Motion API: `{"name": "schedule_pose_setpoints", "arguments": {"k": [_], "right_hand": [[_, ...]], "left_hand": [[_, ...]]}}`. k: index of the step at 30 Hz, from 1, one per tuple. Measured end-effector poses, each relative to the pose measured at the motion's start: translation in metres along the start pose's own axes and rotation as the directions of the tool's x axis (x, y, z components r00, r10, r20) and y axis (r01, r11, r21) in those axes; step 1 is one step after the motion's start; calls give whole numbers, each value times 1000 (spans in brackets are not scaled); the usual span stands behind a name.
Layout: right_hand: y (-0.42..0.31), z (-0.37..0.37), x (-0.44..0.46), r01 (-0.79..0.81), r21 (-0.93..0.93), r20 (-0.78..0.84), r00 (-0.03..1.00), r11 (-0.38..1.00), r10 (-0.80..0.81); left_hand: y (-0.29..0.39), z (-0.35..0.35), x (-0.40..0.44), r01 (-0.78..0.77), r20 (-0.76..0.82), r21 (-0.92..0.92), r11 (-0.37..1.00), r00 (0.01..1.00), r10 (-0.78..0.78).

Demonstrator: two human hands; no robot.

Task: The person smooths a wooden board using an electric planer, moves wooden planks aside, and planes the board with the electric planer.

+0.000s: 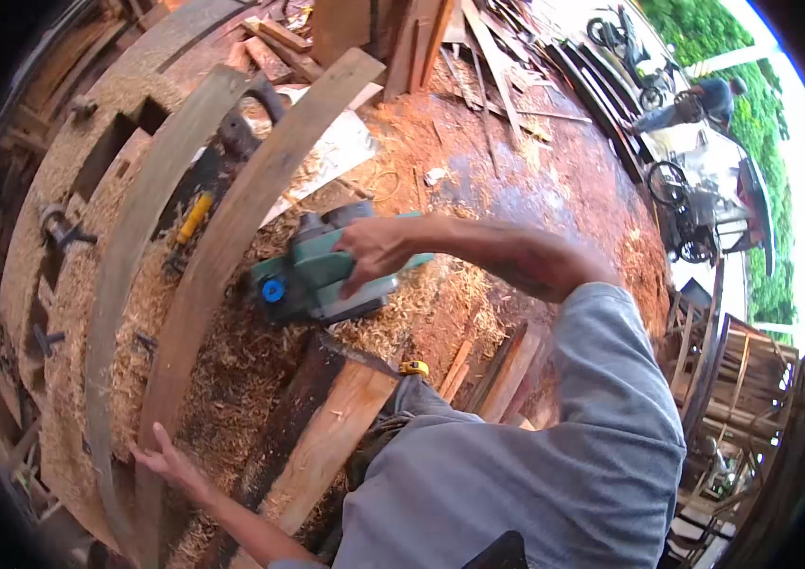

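My right hand is closed round the top of a green power planer with a blue round knob, which sits among wood shavings at the centre. At the lower left, my left hand touches the edge of a long curved plank, thumb and fingers apart. A second, greyer curved plank lies beside it on the left. Between the two planks is a yellow-handled tool. Close to my body, a yellow tape measure rests near the end of a thick timber.
Clamps and shavings cover the workbench on the left. Scrap boards lie on the ground at the top. A person bends near motorcycles at the upper right. A wooden rack stands at the right.
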State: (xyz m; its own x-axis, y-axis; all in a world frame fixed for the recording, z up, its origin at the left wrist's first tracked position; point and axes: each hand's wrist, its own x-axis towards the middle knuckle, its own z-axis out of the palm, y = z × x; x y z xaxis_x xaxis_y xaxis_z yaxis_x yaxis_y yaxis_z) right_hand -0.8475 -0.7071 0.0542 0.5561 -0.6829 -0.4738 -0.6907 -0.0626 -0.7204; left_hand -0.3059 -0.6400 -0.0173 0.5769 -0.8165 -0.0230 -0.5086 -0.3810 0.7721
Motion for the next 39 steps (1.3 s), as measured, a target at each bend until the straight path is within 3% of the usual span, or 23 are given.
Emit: {"name": "schedule_pose_setpoints", "arguments": {"k": [3, 5, 7, 9, 14, 15, 17, 20, 21, 22, 23, 24, 25, 26, 27, 28, 30, 31, 32, 33, 35, 37, 39], "right_hand": [[-1, 3, -33, -235, -60, 15, 972, 970, 236], [19, 24, -77, -238, 148, -146, 955, 960, 259], [-1, 29, -121, -438, 83, -190, 875, 895, 446], [-36, 39, -161, -528, 196, -272, 780, 826, 563], [-111, 100, -225, -605, 320, -409, 606, 729, 682], [-131, 111, -231, -606, 458, -383, 526, 650, 760], [-179, 130, -233, -597, 593, -322, 439, 540, 839], [-200, 195, -238, -536, 636, -335, 455, 555, 825], [-204, 216, -243, -491, 543, -456, 509, 682, 730], [-221, 240, -227, -415, 610, -452, 517, 675, 727], [-249, 252, -229, -381, 496, -515, 594, 780, 618], [-269, 273, -220, -341, 452, -567, 603, 824, 560], [-283, 293, -219, -299, 410, -618, 604, 862, 504], [-302, 302, -209, -225, 299, -550, 754, 927, 360], [-324, 310, -198, -128, 199, -461, 862, 972, 208], [-348, 335, -180, -44, 238, -493, 855, 970, 160], [-400, 366, -131, -132, 194, -336, 922, 972, 192], [-425, 388, -107, -250, 156, -233, 931, 956, 282], [-439, 410, -84, -218, 158, -214, 945, 963, 249], [-454, 431, -60, -179, 161, -207, 955, 970, 211], [-510, 466, -11, -104, 211, 105, 991, 972, 84], [-577, 510, 19, -105, -6, 126, 986, 994, 105], [-596, 538, 60, 172, -196, 286, 952, 965, -112]], "left_hand": [[-25, -53, 5, -61, -86, 103, 993, 994, 70], [-45, -122, -5, 10, -168, 250, 968, 985, 33], [-61, -188, -22, 102, -270, 332, 938, 963, -9], [-80, -210, -34, 139, -349, 372, 918, 937, 0], [-147, -237, -43, 128, -391, 423, 897, 919, 53], [-165, -243, -45, 120, -385, 427, 896, 921, 60], [-212, -262, -55, 67, -372, 475, 877, 919, 131], [-287, -286, -87, -154, -210, 830, 536, 804, 556], [-297, -284, -97, 35, -411, 509, 860, 888, 207], [-285, -306, -99, 219, -351, 672, 708, 935, 44], [-287, -325, -116, 294, -344, 434, 852, 928, -145], [-317, -354, -126, 121, -210, 434, 893, 977, -30], [-336, -389, -143, 133, -190, 626, 769, 982, -14], [-353, -421, -165, 126, -144, 781, 612, 989, -21], [-355, -459, -191, 215, -218, 773, 597, 973, -69], [-349, -500, -212, 710, -481, 172, 683, 666, -570], [-448, -541, -290, 817, -604, -292, 498, 247, -758], [-491, -536, -333, 813, -704, -148, 562, 312, -637], [-504, -529, -366, 796, -775, 4, 605, 385, -501], [-502, -522, -387, 797, -660, -78, 599, 409, -630], [-494, -501, -398, 733, -488, -178, 657, 514, -706], [-436, -493, -365, 606, -460, -192, 772, 639, -616], [-389, -504, -313, 250, -452, -322, 913, 807, -381]]}}
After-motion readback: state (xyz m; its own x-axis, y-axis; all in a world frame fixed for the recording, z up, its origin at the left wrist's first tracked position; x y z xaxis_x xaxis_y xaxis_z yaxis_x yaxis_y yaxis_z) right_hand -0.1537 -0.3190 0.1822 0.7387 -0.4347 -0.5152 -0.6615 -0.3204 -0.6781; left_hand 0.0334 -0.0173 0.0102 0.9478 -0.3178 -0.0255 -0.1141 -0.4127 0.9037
